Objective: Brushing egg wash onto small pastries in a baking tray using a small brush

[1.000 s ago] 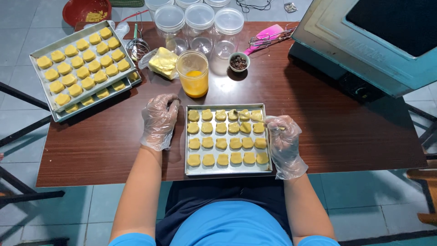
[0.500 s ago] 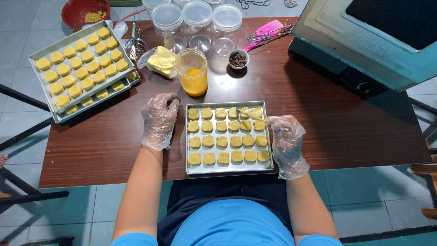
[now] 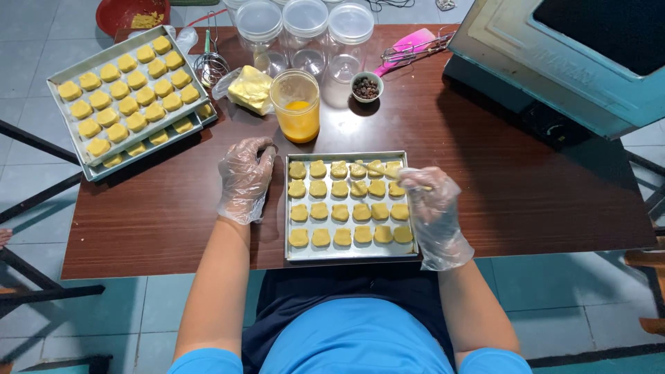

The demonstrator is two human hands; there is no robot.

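A metal baking tray [image 3: 346,255] lies on the brown table in front of me, filled with rows of small yellow cookies [image 3: 340,212]. My right hand [image 3: 431,208], in a clear plastic glove, is over the tray's right edge and grips a thin brush [image 3: 388,174]. The brush tip points at the cookies in the top right rows, which look glossy. My left hand [image 3: 244,181], also gloved, rests flat on the table just left of the tray with its fingers apart and holds nothing.
A clear cup of orange-yellow liquid [image 3: 298,109] stands behind the tray. Far left are stacked trays of cookies [image 3: 128,90]. Beyond are a butter block [image 3: 251,88], a whisk [image 3: 210,66], lidded jars [image 3: 305,24], a small bowl of dark bits [image 3: 366,87] and a teal oven [image 3: 568,62].
My right hand has shifted slightly up along the tray's right side toward the top rows. The left hand has stayed beside the tray.
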